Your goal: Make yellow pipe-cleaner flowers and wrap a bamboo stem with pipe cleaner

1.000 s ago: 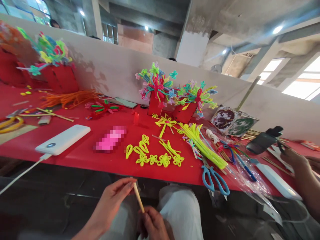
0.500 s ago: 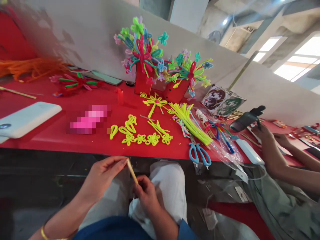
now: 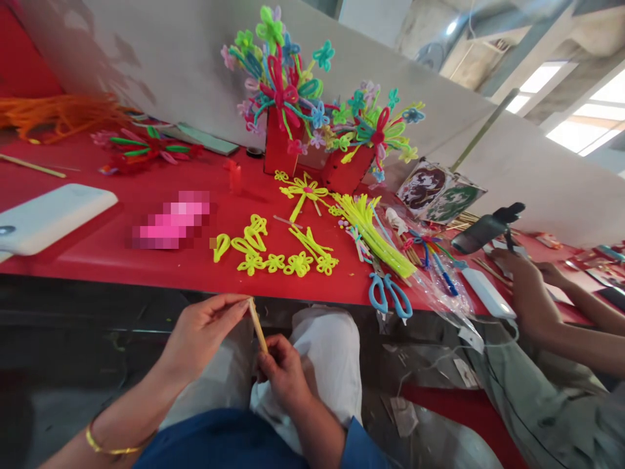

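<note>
A short pale wooden stick point(image 3: 256, 324) slants between my two hands above my lap, just off the table's front edge. My left hand point(image 3: 202, 332) pinches its upper tip between thumb and fingers. Lower down, my right hand point(image 3: 283, 371) is closed around the other end. On the table in front lie yellow pipe-cleaner flowers point(image 3: 297, 263) and loops point(image 3: 251, 234). Behind them rests a larger yellow pipe-cleaner flower point(image 3: 307, 190) with a pink centre. A bundle of yellow pipe cleaners point(image 3: 378, 238) lies to the right, with blue-handled scissors point(image 3: 389, 294) at its near end.
Two red boxes point(image 3: 279, 146) hold colourful pipe-cleaner flowers at the back. A white power bank point(image 3: 58, 218) lies left on the red table point(image 3: 161, 267). On the right are plastic wrapping, another white device point(image 3: 487, 293), a dark bottle point(image 3: 481, 231) and a co-worker's arms point(image 3: 541, 312).
My view has tilted slightly, so the table sits a little higher. Both hands keep their grip on the stick and have barely moved.
</note>
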The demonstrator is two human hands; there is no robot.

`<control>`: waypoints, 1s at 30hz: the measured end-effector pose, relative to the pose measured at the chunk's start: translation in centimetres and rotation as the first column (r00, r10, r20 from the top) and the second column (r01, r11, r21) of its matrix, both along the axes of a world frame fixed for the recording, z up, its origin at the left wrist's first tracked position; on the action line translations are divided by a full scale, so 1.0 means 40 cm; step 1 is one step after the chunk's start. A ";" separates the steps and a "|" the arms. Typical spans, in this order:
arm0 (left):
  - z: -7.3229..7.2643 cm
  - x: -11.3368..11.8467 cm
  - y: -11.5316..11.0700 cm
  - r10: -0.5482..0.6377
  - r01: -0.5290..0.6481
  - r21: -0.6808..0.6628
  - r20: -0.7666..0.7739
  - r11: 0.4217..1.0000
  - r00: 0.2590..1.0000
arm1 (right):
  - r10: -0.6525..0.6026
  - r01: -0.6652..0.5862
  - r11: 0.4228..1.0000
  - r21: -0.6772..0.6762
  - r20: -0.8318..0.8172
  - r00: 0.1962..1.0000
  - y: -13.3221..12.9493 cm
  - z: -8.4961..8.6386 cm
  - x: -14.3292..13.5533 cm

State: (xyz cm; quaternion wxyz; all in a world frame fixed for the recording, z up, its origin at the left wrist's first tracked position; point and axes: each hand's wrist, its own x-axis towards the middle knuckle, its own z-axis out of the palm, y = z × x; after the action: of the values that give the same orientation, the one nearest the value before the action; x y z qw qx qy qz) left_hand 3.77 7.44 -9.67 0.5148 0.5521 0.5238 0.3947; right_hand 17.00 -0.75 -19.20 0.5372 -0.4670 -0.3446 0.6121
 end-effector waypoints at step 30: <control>0.013 0.019 -0.009 0.065 -0.046 -0.124 0.158 0.991 0.985 | -0.013 0.012 0.999 0.053 0.024 1.000 0.002 -0.015 -0.009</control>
State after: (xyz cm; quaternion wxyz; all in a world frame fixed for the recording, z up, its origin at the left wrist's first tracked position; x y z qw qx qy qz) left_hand 4.52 7.07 -9.13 0.5766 0.4715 0.5181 0.4204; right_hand 16.65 -0.68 -19.79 0.5489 -0.4622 -0.3642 0.5937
